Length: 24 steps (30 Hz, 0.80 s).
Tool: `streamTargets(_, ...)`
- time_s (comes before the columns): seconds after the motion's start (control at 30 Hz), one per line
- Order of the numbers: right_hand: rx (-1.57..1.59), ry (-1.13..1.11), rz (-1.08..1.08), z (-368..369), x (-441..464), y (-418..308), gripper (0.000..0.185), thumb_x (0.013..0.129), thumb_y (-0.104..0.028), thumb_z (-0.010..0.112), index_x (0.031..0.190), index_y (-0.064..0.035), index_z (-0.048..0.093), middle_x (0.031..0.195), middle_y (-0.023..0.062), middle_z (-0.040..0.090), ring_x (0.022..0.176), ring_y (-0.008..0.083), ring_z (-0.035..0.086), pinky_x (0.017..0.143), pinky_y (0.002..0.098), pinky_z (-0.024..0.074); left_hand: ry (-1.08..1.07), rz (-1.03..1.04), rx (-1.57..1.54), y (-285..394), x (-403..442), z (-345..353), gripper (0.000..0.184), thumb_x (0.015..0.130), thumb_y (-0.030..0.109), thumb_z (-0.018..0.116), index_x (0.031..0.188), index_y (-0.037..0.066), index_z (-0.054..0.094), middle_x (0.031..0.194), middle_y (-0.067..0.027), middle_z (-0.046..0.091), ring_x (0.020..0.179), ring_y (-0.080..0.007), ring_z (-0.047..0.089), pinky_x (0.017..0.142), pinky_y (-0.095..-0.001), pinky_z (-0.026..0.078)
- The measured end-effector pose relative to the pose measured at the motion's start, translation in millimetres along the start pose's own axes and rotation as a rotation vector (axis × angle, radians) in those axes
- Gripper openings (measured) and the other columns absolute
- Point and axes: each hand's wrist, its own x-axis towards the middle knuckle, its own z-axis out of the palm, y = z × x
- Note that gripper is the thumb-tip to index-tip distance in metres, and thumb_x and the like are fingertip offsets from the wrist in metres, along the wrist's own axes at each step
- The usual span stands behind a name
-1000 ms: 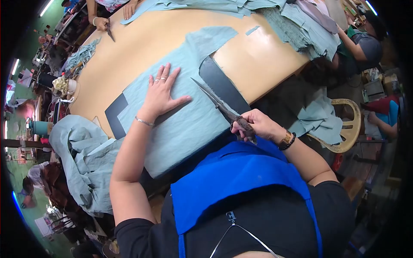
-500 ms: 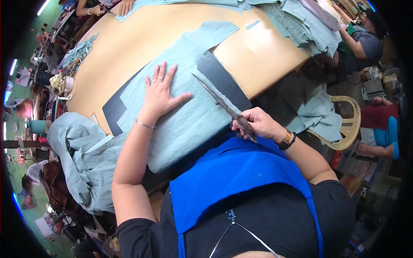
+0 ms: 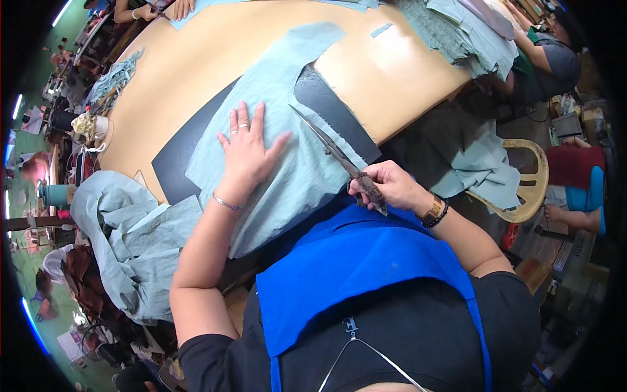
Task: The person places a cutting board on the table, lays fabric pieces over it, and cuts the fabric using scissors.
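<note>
A light green-blue cloth piece [image 3: 281, 170] lies over a dark pattern sheet [image 3: 196, 144], which shows along its left and upper right sides. My left hand [image 3: 248, 147] rests flat on the cloth with its fingers spread. In my right hand [image 3: 392, 186] are large scissors [image 3: 333, 150] with cloth-wrapped handles. Their blades look closed and point up and left over the cloth's right part.
Crumpled cloth [image 3: 130, 242] hangs at the table's left edge. Cloth stacks [image 3: 457, 39] lie at the table's [image 3: 385, 85] upper right. A yellow chair [image 3: 539, 176] holds more cloth. Co-workers' hands [image 3: 183, 8] are at the far edge; another person [image 3: 552, 62] sits at right.
Under my left hand the cloth has turned and shifted, creasing and baring more of the dark sheet on the left. The scissors have barely moved. The far co-worker's scissors hand has moved up and left.
</note>
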Motion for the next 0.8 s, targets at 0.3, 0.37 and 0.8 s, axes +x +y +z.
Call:
streamTargets(0.3, -0.017, 0.013, 0.002, -2, 1, -3, 0.028, 0.085, -0.027, 0.070, 0.094, -0.0004, 0.068, 0.075, 0.0013, 0.064, 0.061, 0.0055, 0.059, 0.054, 0.0202, 0.0495, -0.059, 0.630, 0.161, -40, 74, -30, 0.088, 0.077, 0.073, 0.049, 0.146, 0.021, 0.030, 0.154, -0.0112, 0.019, 0.141, -0.0339, 0.017, 0.110, -0.0589, 0.015)
streamTargets(0.37, -0.001, 0.016, -0.001, 0, 5, -5, 0.028, 0.085, -0.028, 0.070, 0.094, -0.0005, 0.068, 0.075, 0.0012, 0.064, 0.061, 0.0055, 0.059, 0.054, 0.0202, 0.0495, -0.096, 0.590, 0.134, -39, 73, -21, 0.093, 0.075, 0.076, 0.048, 0.147, 0.022, 0.027, 0.154, -0.0109, 0.018, 0.142, -0.0326, 0.015, 0.111, -0.0580, 0.012)
streamTargets(0.8, 0.038, 0.008, 0.002, -2, 2, -2, 0.028, 0.085, -0.027, 0.070, 0.090, 0.0000, 0.068, 0.074, 0.0034, 0.064, 0.059, 0.0063, 0.058, 0.052, 0.0206, 0.0491, 0.012, 0.364, 0.084, -26, 36, -11, 0.092, 0.074, 0.075, 0.050, 0.145, 0.020, 0.031, 0.153, -0.0148, 0.022, 0.141, -0.0344, 0.017, 0.107, -0.0650, 0.014)
